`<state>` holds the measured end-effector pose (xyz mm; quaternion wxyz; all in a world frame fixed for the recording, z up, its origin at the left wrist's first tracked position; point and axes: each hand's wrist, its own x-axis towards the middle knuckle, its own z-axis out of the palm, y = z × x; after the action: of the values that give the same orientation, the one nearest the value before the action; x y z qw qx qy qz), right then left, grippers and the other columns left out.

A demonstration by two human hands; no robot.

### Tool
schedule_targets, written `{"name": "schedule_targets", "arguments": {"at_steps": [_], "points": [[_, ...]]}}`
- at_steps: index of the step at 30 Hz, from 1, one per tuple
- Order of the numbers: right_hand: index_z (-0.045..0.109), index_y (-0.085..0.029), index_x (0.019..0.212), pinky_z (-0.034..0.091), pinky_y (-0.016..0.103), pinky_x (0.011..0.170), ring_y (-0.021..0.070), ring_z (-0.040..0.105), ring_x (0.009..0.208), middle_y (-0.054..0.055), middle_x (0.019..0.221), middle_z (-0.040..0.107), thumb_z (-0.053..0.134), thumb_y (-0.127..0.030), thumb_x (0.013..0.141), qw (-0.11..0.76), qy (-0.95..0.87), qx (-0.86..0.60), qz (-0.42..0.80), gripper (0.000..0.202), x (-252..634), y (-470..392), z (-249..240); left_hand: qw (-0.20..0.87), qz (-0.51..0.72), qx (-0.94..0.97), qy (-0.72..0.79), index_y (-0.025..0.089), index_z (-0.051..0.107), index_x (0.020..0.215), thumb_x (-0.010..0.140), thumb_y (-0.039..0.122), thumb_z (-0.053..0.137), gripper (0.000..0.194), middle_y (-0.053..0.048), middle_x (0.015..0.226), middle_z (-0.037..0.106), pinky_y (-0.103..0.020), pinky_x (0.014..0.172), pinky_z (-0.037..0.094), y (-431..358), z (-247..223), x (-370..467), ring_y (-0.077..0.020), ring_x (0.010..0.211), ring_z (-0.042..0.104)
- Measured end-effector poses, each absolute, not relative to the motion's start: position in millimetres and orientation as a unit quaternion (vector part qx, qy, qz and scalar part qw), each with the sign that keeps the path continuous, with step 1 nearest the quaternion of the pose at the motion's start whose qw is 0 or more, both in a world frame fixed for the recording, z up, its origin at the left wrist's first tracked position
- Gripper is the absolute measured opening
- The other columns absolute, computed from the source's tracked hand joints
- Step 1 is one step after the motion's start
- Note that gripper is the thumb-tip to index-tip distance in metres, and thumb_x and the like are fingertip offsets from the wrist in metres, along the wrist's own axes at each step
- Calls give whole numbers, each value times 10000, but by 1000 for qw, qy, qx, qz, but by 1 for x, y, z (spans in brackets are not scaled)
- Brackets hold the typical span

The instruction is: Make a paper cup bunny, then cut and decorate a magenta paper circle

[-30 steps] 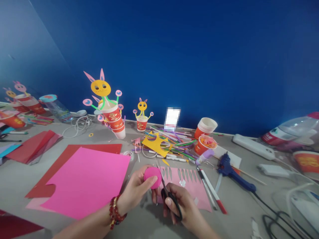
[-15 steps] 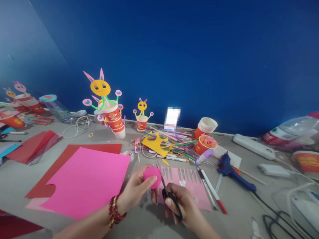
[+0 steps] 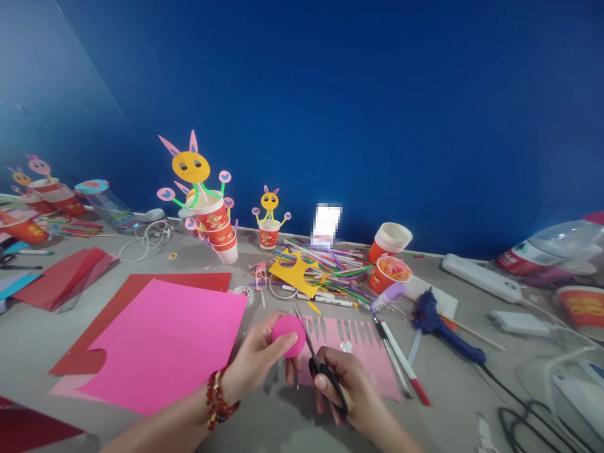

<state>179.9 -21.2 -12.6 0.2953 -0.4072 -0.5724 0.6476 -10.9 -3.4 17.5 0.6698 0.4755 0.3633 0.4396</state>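
Between the thumb and fingers of my left hand [image 3: 262, 352] is a round piece of hot-pink paper [image 3: 284, 328]. Black-handled scissors [image 3: 327, 377] are gripped in my right hand [image 3: 346, 377], their blades pointing up and away along the right edge of the pink circle. Whether the blades touch the paper I cannot tell. Beneath the scissors lies a light pink sheet [image 3: 368, 358] with a row of leaf-shaped cutouts. To the left rests a large hot-pink sheet [image 3: 170, 346] with a curved notch in its left side, on top of a red sheet [image 3: 123, 314].
A blue glue gun [image 3: 448, 330] with its cable lies right, near two pens [image 3: 401, 358]. Behind my hands are a yellow paper scrap [image 3: 299, 274], a pile of pipe cleaners [image 3: 344, 270] and paper cups [image 3: 391, 239]. Cup figures [image 3: 214, 220] stand back left.
Hardly anything differs. My right hand and the scissors have shifted very slightly to the right; the pink circle stays in my left hand.
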Motion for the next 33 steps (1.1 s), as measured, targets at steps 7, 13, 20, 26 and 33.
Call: {"name": "schedule_targets", "arguments": {"at_steps": [7,13,20,26,33], "points": [[425,-213,721,257,140,289,56,417,306,-28,495,588,598,-759,723,292,-577,-408,645,573,180,-20,-6,668,432,476,374,155,535,873,867,424,630,286,-12,575,668,-194,399,470,-2,18,-12,-110,405,566],[423,-217,702,231,153,285,56,394,299,-37,487,566,589,-760,726,285,-583,-408,642,568,181,-18,-2,664,428,479,382,144,537,876,854,436,636,309,-26,572,669,-196,391,460,-2,18,-14,-114,390,568],[409,-216,678,248,152,287,53,387,301,-50,485,534,617,-722,730,296,-592,-401,633,550,183,-16,-4,673,425,478,371,154,532,854,865,437,619,296,-16,566,669,-187,389,452,-1,18,-14,-102,377,558],[421,-213,668,240,154,293,53,377,292,-57,462,515,617,-717,732,292,-596,-404,630,544,185,-14,-4,673,424,479,371,152,534,857,863,430,622,292,-14,559,668,-181,379,442,0,17,-16,-101,376,554],[419,-214,671,232,151,292,50,368,287,-58,463,514,606,-715,748,292,-604,-397,626,540,187,-13,-8,672,415,486,373,156,528,859,878,419,604,275,-12,565,674,-182,382,430,1,17,-17,-105,372,555]]}}
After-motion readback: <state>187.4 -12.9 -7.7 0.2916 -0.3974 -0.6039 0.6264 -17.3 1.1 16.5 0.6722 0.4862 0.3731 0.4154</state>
